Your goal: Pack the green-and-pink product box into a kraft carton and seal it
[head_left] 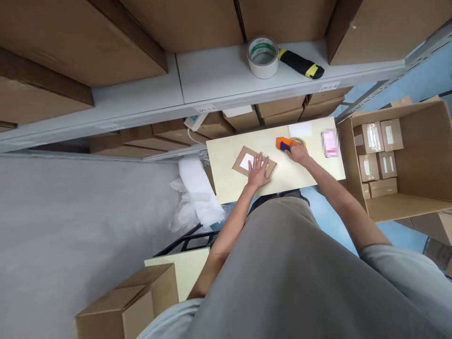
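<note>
A small flat cardboard box (239, 165) with a white label (246, 162) on top lies at an angle on the cream tabletop (226, 186). My left hand (259, 173) rests on this box with its fingers spread, covering part of its top. To the right, my right hand (298, 153) is closed around an orange and purple tape dispenser (282, 142), held at the table surface. A roll of tape shows beside the fingers, partly hidden by the hand. Behind the dispenser lies a white sheet of paper (300, 129).
A large open carton (416, 202) holding several small boxes (370, 137) stands right of the table. Above, a grey shelf (212, 77) carries a tape roll (263, 57) and a black-yellow cutter (301, 64). Bubble wrap (199, 193) hangs at the left; a carton (127, 296) sits lower left.
</note>
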Tool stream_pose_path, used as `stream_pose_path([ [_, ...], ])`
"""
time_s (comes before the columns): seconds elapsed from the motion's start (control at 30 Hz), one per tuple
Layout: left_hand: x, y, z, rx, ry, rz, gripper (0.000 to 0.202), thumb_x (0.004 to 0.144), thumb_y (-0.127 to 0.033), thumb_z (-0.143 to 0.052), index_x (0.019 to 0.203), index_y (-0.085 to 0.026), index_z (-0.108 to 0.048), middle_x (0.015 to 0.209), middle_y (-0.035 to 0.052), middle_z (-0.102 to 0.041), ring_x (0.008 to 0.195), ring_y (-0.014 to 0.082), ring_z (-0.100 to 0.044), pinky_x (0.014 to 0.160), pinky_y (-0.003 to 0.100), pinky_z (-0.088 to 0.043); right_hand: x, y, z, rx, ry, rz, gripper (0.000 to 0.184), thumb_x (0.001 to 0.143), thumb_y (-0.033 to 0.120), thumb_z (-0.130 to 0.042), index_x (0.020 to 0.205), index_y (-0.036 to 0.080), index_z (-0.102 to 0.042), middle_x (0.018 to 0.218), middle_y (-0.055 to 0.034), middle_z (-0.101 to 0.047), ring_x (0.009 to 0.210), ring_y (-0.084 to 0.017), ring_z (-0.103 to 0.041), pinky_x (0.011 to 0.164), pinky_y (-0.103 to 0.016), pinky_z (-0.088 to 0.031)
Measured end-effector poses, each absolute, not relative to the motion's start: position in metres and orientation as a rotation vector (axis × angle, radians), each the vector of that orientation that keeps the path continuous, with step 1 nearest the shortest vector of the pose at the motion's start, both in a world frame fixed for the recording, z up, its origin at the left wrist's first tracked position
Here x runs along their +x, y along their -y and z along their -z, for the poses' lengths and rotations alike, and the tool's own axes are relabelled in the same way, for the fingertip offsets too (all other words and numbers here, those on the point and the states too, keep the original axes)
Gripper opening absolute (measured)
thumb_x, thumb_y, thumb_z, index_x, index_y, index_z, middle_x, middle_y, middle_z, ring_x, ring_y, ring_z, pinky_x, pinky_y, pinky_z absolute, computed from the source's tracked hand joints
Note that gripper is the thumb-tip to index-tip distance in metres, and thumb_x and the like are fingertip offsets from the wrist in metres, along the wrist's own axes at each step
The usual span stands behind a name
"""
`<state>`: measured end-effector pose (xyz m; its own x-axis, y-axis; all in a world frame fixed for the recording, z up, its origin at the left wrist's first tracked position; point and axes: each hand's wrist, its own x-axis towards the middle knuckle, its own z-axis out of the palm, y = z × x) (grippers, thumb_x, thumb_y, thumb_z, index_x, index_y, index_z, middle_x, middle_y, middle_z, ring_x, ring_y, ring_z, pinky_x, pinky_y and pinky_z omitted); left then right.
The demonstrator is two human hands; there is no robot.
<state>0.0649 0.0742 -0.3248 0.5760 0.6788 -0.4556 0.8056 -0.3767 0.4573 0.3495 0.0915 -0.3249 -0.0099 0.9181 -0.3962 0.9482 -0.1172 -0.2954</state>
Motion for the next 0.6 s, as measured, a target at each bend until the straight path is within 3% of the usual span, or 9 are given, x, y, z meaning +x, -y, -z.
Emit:
stream_pose_path([
  [0.13, 0.048, -0.088, 0.327, 2.245, -1.005, 0.272, 0.115, 0.084, -0.030, -0.084, 0.187, -0.024, -0.033, 0.199, 0.0137, -0.003, 0.185, 0.0444, 0.000, 0.147, 0.072, -0.001, 0.312, -0.068, 0.318, 2.225, -1.797, 0.842, 0.066, 0.116, 0.038, -0.041, 0.157, -0.013, -0.049, 0.132, -0.0403, -0.078, 0.126, -0.049, -0.076, 0.129, -0.063, -0.042],
  [0.27, 0.037, -0.093, 0.328, 2.299, -0.900, 0.308, 0.109, 0.088, -0.031, -0.080, 0.186, -0.022, -0.035, 0.198, 0.0148, -0.004, 0.185, 0.0416, -0.001, 0.148, 0.071, -0.002, 0.286, -0.044, 0.320, 2.261, -1.806, 0.851, 0.067, 0.114, 0.029, -0.038, 0.164, -0.016, -0.039, 0.137, -0.0402, -0.076, 0.131, -0.045, -0.073, 0.132, -0.061, -0.039],
  [0.5, 0.028, -0.087, 0.325, 2.317, -0.781, 0.317, 0.107, 0.089, -0.031, -0.076, 0.187, -0.023, -0.032, 0.198, 0.0169, -0.005, 0.185, 0.0389, 0.000, 0.147, 0.072, -0.004, 0.271, -0.019, 0.340, 2.382, -1.685, 0.811, 0.057, 0.109, 0.017, -0.036, 0.159, -0.003, -0.054, 0.149, -0.0353, -0.071, 0.138, -0.041, -0.067, 0.129, -0.057, -0.042],
  [0.6, 0.031, -0.086, 0.321, 2.309, -0.793, 0.341, 0.108, 0.088, -0.030, -0.080, 0.186, -0.020, -0.034, 0.198, 0.0189, -0.006, 0.185, 0.0406, -0.001, 0.147, 0.071, -0.003, 0.270, -0.017, 0.341, 2.433, -1.667, 0.801, 0.059, 0.109, 0.015, -0.035, 0.163, 0.000, -0.053, 0.151, -0.0346, -0.071, 0.139, -0.042, -0.066, 0.129, -0.059, -0.042],
])
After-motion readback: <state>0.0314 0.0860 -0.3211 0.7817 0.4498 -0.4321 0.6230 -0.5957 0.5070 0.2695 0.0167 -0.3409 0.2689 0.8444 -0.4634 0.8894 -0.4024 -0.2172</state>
